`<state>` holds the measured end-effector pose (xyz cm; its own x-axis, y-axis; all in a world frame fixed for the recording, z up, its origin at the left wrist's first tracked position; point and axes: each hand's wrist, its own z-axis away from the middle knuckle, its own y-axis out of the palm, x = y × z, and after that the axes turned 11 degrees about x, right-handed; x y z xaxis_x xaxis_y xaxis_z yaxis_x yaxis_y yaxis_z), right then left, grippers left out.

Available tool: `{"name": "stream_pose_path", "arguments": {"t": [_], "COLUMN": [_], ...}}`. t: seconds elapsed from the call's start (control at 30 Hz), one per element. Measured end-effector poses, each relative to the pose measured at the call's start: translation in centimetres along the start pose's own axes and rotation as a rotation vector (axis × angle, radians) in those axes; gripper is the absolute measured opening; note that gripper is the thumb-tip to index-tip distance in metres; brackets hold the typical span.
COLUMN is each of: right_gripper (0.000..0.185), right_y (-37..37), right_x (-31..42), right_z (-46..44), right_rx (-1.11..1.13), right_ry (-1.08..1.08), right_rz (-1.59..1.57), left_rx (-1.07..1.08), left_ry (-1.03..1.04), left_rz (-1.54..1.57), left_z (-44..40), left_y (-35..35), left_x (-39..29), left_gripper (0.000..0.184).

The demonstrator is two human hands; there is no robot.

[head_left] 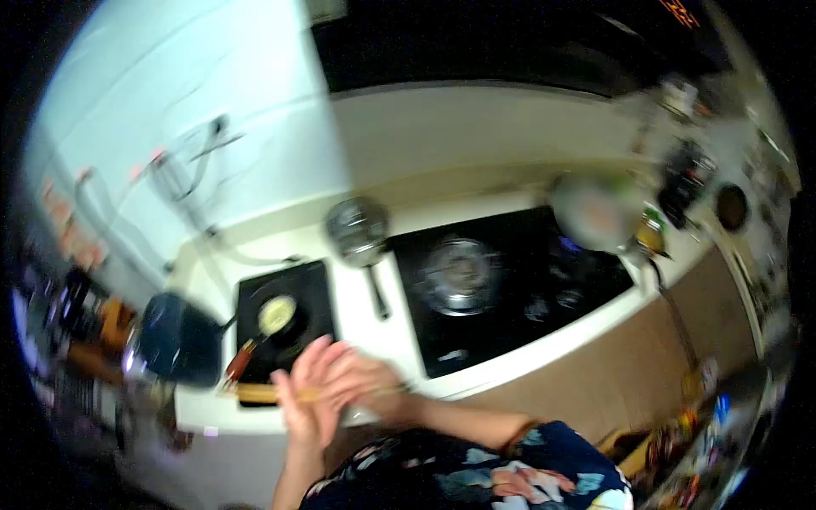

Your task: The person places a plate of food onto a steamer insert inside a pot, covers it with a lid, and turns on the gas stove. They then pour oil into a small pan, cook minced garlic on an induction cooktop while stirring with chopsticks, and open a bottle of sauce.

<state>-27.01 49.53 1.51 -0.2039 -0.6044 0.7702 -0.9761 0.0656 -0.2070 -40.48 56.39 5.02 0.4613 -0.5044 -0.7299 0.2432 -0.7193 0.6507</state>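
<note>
A pair of wooden chopsticks [259, 393] lies crosswise at my two hands, in front of the black portable cooktop. My right hand [365, 384] is around the chopsticks, with its fingers bent toward my left hand. My left hand [304, 399] is close against it, palm turned inward and fingers stretched upward; the chopsticks cross it near the thumb. Blur hides the exact contact. Just beyond them, a small pan with a wooden handle [241, 362] sits on the portable cooktop [314, 289]. Inside is a pale yellow round food [277, 315].
A lidded saucepan [357, 228] with a dark handle stands on the white counter [365, 340]. The black gas hob [510, 289] is to the right, with a blurred wok [597, 212] at its far end. A dark blue container [178, 342] is at left. Cords hang along the wall.
</note>
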Motion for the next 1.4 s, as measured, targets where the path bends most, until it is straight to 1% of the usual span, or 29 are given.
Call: {"name": "stream_pose_path", "arguments": {"t": [0.03,0.07,0.1,0.13,0.17,0.2,0.23,0.27,0.3,0.33,0.37,0.43,0.47,0.5,0.53,0.57,0.63,0.7,0.73,0.77,0.83,0.93,1.03,1.1,1.17,1.2,1.3,1.4], "right_gripper": [0.031,0.041,0.041,0.038,0.035,0.031,0.026,0.024,0.022,0.022,0.021,0.024,0.024,0.024,0.025,0.026,0.027,0.029,0.033,0.034,0.033,0.032,0.032,0.033,0.032,0.034,0.035,0.031], "right_y": [-0.5,-0.1,-1.5,-3.1,-4.4,-5.3,-6.3,-7.2,-7.7,-7.6,-7.4,-6.4,-5.9,-5.3,-5.1,-4.9,-4.9,-5.2,-5.1,-5.4,-5.2,-3.8,-2.9,-3.6,-4.9,-5.1,-4.6,-3.3], "right_x": [0.1,-0.1,-0.2,-0.2,-1.3,-1.3,-1.5,-2.1,-3.1,-3.9,-4.5,-5.8,-6.6,-7.4,-8.4,-9.7,-10.1,-9.9,-9.1,-9.1,-7.8,-9.0,-11.4,-11.5,-10.7,-9.8,-9.3,-10.3], "right_z": [-0.2,0.1,-0.2,-1.1,-1.4,-2.7,-3.8,-4.3,-5.1,-6.2,-7.2,-9.6,-10.6,-11.4,-12.0,-12.4,-13.1,-13.6,-13.8,-13.9,-14.3,-14.3,-14.2,-14.0,-13.7,-13.6,-13.6,-13.8], "right_rx": [0.017,-0.122,-0.174,-0.224,-0.290,-0.373,-0.385,-0.396,-0.371,-0.343,-0.317,-0.237,-0.214,-0.192,-0.152,-0.135,-0.092,-0.090,-0.124,-0.117,-0.038,-0.055,-0.147,-0.235,-0.254,-0.247,-0.158,-0.127], "right_ry": [-0.009,0.024,0.021,-0.010,0.039,0.160,0.202,0.235,0.202,0.212,0.225,0.288,0.304,0.323,0.365,0.364,0.388,0.455,0.468,0.514,0.581,0.581,0.481,0.485,0.533,0.558,0.571,0.566], "right_rz": [0.142,-0.474,-0.194,-0.099,-0.050,-0.079,-0.055,-0.012,-0.004,0.033,0.071,0.153,0.115,0.076,0.140,0.157,0.310,0.274,0.277,0.220,0.165,0.036,0.058,0.067,0.150,0.161,0.054,-0.020], "left_rx": [0.071,0.072,0.073,0.036,-0.103,-0.241,-0.370,-0.509,-0.643,-0.696,-0.711,-0.761,-0.741,-0.712,-0.713,-0.712,-0.688,-0.656,-0.662,-0.653,-0.634,-0.630,-0.634,-0.648,-0.656,-0.653,-0.655,-0.665], "left_ry": [-0.034,-0.072,-0.125,-0.133,-0.129,-0.086,-0.047,0.031,0.108,0.259,0.335,0.211,0.128,0.129,0.085,0.040,0.016,0.008,-0.020,-0.025,-0.037,0.007,0.010,0.017,0.036,0.047,0.048,0.015], "left_rz": [-0.012,-0.217,-0.413,-0.625,-0.696,-0.795,-0.887,-1.001,-1.114,-1.322,-1.458,-1.651,-1.657,-1.693,-1.665,-1.635,-1.569,-1.533,-1.457,-1.447,-1.429,-1.410,-1.395,-1.367,-1.373,-1.392,-1.388,-1.390], "left_z": [0.5,1.0,1.5,2.0,2.6,3.2,3.8,3.9,4.0,4.3,4.3,4.0,4.0,3.9,3.7,3.6,3.4,3.5,3.4,3.5,3.5,3.5,3.4,3.3,3.4,3.4,3.4,3.3], "left_y": [-1.1,-2.1,-3.0,-3.7,-4.1,-5.7,-7.5,-8.3,-9.2,-11.7,-14.0,-16.7,-18.4,-19.7,-20.0,-20.2,-20.2,-20.2,-19.9,-20.1,-20.4,-20.8,-20.1,-19.7,-19.9,-20.2,-20.4,-20.0], "left_x": [-0.3,-0.7,-1.4,-2.7,-3.5,-4.5,-5.3,-6.0,-7.0,-7.5,-8.2,-8.6,-8.2,-7.7,-7.6,-7.2,-6.8,-6.8,-6.8,-6.8,-6.7,-6.4,-6.6,-6.5,-6.5,-6.4,-6.2,-6.5], "left_gripper": [0.075,0.070,0.065,0.047,0.028,0.024,0.019,0.017,0.015,0.015,0.019,0.026,0.033,0.035,0.036,0.038,0.039,0.039,0.038,0.037,0.037,0.035,0.035,0.035,0.036,0.036,0.036,0.037]}}
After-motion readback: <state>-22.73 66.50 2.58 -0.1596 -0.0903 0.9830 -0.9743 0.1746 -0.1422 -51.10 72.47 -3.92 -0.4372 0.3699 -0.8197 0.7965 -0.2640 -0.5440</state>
